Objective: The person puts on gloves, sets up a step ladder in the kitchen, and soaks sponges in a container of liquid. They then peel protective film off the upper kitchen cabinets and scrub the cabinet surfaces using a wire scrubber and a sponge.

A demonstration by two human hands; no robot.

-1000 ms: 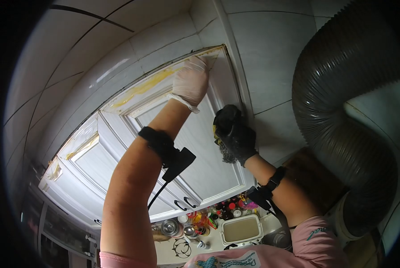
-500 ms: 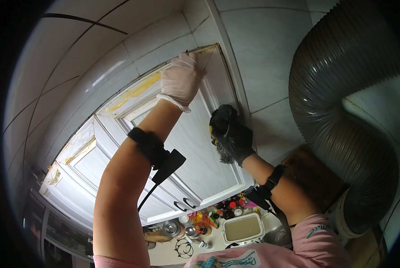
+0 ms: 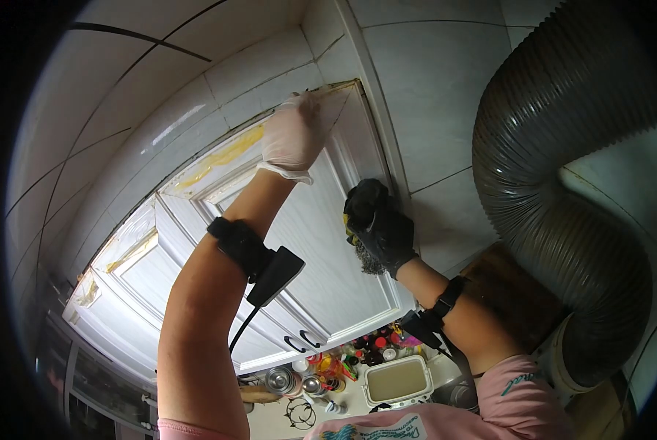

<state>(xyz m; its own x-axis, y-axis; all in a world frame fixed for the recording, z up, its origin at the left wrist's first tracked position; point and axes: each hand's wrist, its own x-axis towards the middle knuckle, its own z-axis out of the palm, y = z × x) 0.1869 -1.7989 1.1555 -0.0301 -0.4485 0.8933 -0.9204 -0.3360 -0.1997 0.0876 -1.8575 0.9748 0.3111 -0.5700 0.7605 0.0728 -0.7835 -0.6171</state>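
My left hand [image 3: 293, 138], in a thin white glove, rests against the upper part of a white cabinet door [image 3: 321, 249]. Its fingers are curled near the door's top edge, and whatever they may hold is hidden. Lower down, by the door's right side, my right hand [image 3: 388, 233] in a black glove is closed around a steel wool scrubber [image 3: 372, 262]. Grey wire mesh shows below the palm, and a bit of yellow shows at the glove's left edge. Yellowish residue [image 3: 222, 158] streaks the top strip of the door to the left of my left hand.
A wide ribbed duct [image 3: 519, 139] bends down the right side. Below the cabinet, the counter holds a white basin [image 3: 398, 381] of murky water, metal bowls [image 3: 279, 380] and several bottles and jars. Black door handles [image 3: 310, 339] stick out at the cabinet's bottom edge.
The whole view has shifted slightly. Both hands stay in nearly the same places on the cabinet door, the right one still gripping the scrubber.
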